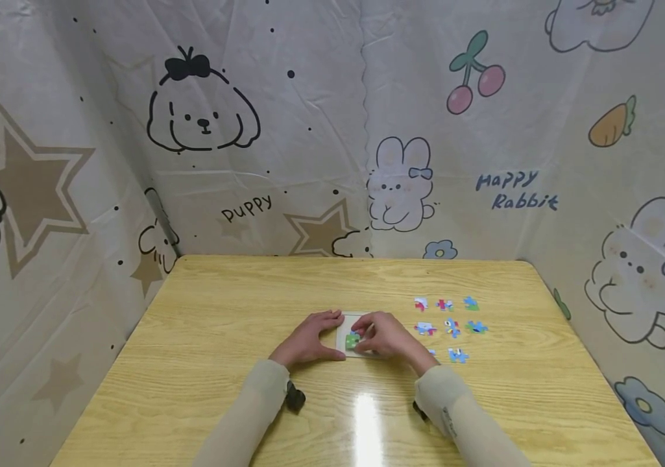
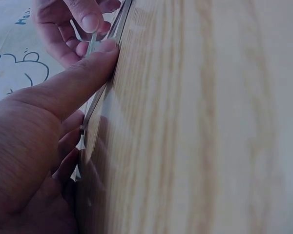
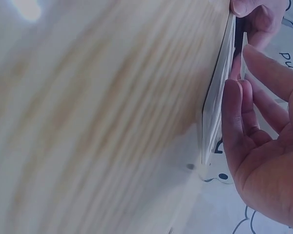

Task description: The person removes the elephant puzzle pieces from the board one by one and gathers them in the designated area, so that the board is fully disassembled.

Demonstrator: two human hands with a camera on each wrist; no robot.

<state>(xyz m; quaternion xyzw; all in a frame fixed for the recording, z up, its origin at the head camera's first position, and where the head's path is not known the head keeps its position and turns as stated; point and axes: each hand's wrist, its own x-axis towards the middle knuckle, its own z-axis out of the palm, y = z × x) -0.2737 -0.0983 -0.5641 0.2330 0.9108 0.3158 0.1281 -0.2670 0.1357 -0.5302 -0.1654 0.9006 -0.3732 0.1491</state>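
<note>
A small pale puzzle tray point(image 1: 343, 327) lies flat on the table in the head view. My left hand point(image 1: 309, 338) holds its left side, the thumb at the near corner and the fingers at the far one. Over the tray, my right hand point(image 1: 389, 335) pinches a green and blue jigsaw piece point(image 1: 352, 341) between thumb and fingers. In the right wrist view the jigsaw piece point(image 3: 243, 56) is seen edge-on, tilted above the tray point(image 3: 217, 92). The right fingers hide part of the tray.
Several loose jigsaw pieces point(image 1: 451, 327) lie spread in rows right of the tray, one partly hidden by the right wrist. The wooden table point(image 1: 221, 305) carries them all. A printed curtain point(image 1: 320, 130) hangs behind the table and at both sides.
</note>
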